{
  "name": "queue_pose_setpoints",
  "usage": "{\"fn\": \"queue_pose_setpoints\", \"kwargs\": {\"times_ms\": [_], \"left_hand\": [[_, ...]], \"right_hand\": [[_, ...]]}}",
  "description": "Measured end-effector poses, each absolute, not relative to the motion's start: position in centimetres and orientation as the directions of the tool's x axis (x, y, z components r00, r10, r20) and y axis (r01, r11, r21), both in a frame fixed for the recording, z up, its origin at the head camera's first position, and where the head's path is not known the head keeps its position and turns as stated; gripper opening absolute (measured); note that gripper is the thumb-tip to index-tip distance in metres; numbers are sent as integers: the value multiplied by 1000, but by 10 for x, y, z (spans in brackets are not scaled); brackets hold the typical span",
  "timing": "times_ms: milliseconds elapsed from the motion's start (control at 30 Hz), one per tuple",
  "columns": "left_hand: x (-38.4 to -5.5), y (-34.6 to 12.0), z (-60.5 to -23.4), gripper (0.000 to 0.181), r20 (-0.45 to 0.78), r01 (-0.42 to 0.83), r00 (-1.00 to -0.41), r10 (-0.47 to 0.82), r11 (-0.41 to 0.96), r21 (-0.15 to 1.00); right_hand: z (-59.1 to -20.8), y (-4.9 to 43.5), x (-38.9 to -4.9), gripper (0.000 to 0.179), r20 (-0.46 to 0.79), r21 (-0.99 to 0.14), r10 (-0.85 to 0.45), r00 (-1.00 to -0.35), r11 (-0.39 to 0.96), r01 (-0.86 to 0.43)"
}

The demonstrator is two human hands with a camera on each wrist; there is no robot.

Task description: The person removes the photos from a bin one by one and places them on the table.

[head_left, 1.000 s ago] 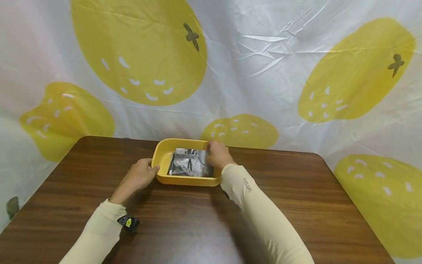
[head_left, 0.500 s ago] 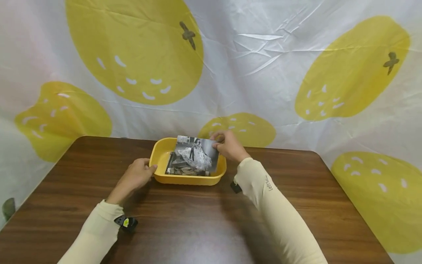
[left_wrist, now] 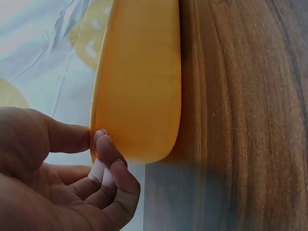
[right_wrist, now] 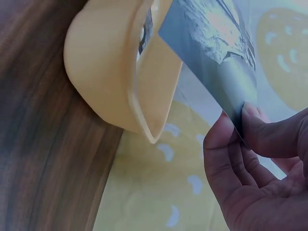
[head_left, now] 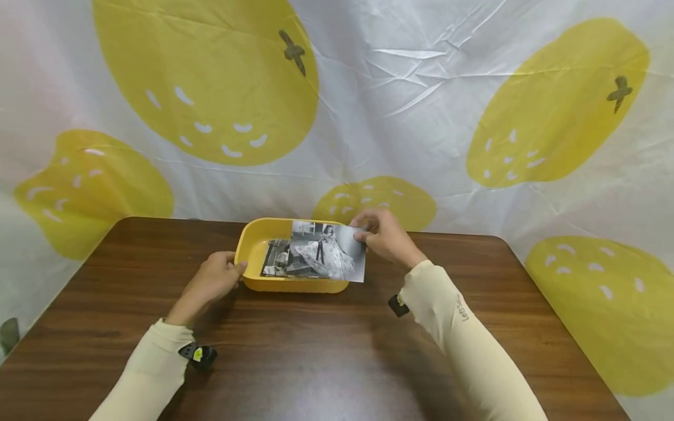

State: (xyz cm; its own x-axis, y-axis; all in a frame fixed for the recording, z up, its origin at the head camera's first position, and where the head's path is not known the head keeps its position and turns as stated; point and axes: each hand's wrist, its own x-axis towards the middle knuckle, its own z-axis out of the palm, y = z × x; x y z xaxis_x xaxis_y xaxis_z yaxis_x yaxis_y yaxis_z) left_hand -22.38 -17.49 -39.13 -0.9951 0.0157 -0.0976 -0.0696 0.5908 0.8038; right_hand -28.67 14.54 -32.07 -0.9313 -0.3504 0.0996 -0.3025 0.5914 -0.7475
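A yellow plastic tray (head_left: pixel 295 285) with rounded corners sits near the table's far edge. My left hand (head_left: pixel 213 283) pinches its left rim between thumb and fingers, as the left wrist view shows up close. Between the thumb and fingers of my right hand (head_left: pixel 387 237) is the right edge of a black-and-white photo (head_left: pixel 329 254) of a figure in a wide gown. That photo is raised over the tray's right part and overlaps its front and right rim in the head view. Another black-and-white picture (head_left: pixel 275 257) lies inside the tray, partly hidden under the raised one.
The brown wooden table (head_left: pixel 305 351) has rounded far corners. Behind it hangs a white cloth (head_left: pixel 411 117) with large yellow fruit prints, close to the tray's back. Each wrist carries a small black device (head_left: pixel 198 355) on a pale sleeve.
My right hand has lifted the photo from inside the tray and moved it right, uncovering part of another picture below. My left hand keeps its grip on the rim.
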Motion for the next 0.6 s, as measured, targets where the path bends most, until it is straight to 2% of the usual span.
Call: {"fn": "queue_pose_setpoints", "kwargs": {"times_ms": [300,600], "left_hand": [[-225,-176,-393,40,-100,-75,-995,12,585,807],[-226,-178,-394,40,-97,-70,-995,13,593,802]], "right_hand": [[-339,152,-254,12,58,-777,-391,-919,560,-287],[-377,147,-222,14,-25,-790,-428,-903,562,-244]]}}
